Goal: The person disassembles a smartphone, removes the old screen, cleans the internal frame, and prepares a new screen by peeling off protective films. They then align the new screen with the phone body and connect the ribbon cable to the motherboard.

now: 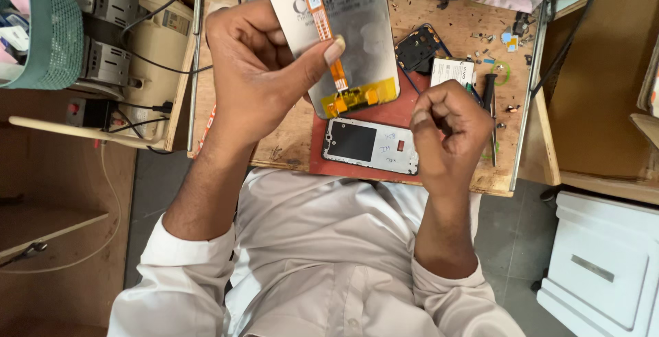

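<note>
Left hand (pixel 254 69) grips grey rectangular phone display panel (pixel 350 28), thumb on its orange flex ribbon (pixel 322 21); right hand (pixel 449 128) curled closed, contents unseen, above wooden worktop (pixel 288 138).

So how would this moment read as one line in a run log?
left hand: holds grey phone display panel with orange flex cable raised | right hand: fist, holds nothing visible | silver phone frame: flat on red mat

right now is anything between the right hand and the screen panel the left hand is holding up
Nothing visible. The left hand holds the screen panel up by its edge, thumb on the orange ribbon. The right hand, closed in a loose fist, hangs beside and below it with open air between; the phone frame lies lower, on the red mat.
</note>
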